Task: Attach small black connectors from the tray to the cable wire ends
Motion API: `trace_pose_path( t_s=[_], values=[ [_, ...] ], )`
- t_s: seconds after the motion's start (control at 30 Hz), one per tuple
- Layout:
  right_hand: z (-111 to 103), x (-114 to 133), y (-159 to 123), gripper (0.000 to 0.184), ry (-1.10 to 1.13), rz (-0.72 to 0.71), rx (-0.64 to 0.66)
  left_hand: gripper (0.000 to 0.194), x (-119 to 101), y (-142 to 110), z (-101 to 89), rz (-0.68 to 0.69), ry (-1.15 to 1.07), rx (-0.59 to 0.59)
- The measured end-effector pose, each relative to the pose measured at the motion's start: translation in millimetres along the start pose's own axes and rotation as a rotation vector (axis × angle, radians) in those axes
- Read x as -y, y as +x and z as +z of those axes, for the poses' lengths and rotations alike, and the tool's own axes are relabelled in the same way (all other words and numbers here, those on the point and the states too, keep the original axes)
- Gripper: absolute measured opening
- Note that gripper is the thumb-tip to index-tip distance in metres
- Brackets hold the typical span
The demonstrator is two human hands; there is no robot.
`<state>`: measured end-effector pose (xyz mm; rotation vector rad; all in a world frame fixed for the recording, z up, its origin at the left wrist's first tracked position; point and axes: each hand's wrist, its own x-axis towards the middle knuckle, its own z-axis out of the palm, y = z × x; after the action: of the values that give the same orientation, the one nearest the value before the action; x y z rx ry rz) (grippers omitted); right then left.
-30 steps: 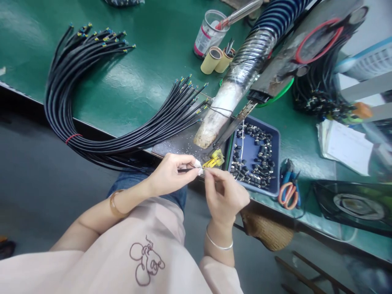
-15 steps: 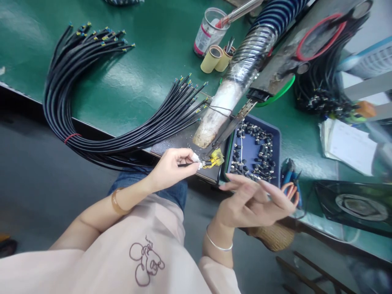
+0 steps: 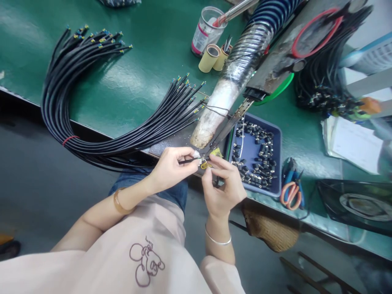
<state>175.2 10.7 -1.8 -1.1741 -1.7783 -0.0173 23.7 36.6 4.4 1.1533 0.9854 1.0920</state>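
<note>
My left hand (image 3: pixel 174 167) pinches the end of a black cable (image 3: pixel 187 161) between thumb and fingers, with white wraps on the fingertips. My right hand (image 3: pixel 225 183) is curled close beside it, its thumb and finger tips at a yellow holder (image 3: pixel 206 165) at the table's edge. Whatever lies between those fingertips is too small to make out. Directly above the cable end comes the tip of a slotted metal soldering iron (image 3: pixel 228 126). Left of my hands lies a bundle of black cables (image 3: pixel 122 145) with coloured wire ends, tied with a red band.
A blue tray (image 3: pixel 279 163) of small black plugs stands right of my hands, with orange-handled pliers (image 3: pixel 290 196) beyond. A fume hose (image 3: pixel 214 106) slants down overhead. Farther back are a plastic cup (image 3: pixel 203 38) and a cardboard tube (image 3: pixel 208 59). Papers (image 3: pixel 355 143) lie at right.
My right hand has moved left from in front of the tray to the yellow holder, its spread fingers drawing together. My left hand stays at the holder with the cable.
</note>
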Motion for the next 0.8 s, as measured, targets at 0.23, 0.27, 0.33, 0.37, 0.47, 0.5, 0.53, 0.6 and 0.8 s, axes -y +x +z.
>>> trace_pose_path(
  t_s=[0.23, 0.27, 0.33, 0.37, 0.47, 0.5, 0.53, 0.6, 0.8],
  values=[
    [0.5, -1.9, 2.0, 0.018, 0.066, 0.031, -0.001, 0.009, -5.7, 3.1, -3.6, -0.053, -0.027, 0.022],
    [0.3, -1.9, 2.3, 0.017, 0.069, 0.033, -0.002, 0.010, -6.2, 3.3, -3.8, -0.056, -0.026, 0.025],
    [-0.2, -2.2, 3.0, 0.017, 0.073, 0.032, -0.004, 0.011, -7.2, 3.5, -4.1, -0.056, -0.021, 0.039],
    [-0.4, -2.5, 3.2, 0.017, 0.071, 0.031, -0.005, 0.012, -7.6, 3.6, -4.2, -0.052, -0.020, 0.047],
    [-0.8, -3.7, 3.6, 0.017, 0.069, 0.027, -0.004, 0.014, -8.3, 3.8, -3.8, -0.045, -0.010, 0.052],
    [-0.9, -4.2, 3.5, 0.018, 0.072, 0.026, 0.000, 0.014, -8.2, 3.7, -3.4, -0.044, -0.002, 0.043],
    [-1.0, -4.7, 3.4, 0.018, 0.076, 0.027, 0.004, 0.014, -7.9, 3.7, -2.9, -0.041, 0.008, 0.032],
    [-1.3, -5.4, 3.0, 0.018, 0.087, 0.031, 0.013, 0.014, -6.5, 3.5, -1.7, -0.023, 0.028, 0.012],
    [-3.1, -4.4, 3.6, 0.018, 0.074, 0.041, 0.034, 0.014, -1.4, 2.7, 0.5, 0.028, 0.067, -0.019]
  ],
)
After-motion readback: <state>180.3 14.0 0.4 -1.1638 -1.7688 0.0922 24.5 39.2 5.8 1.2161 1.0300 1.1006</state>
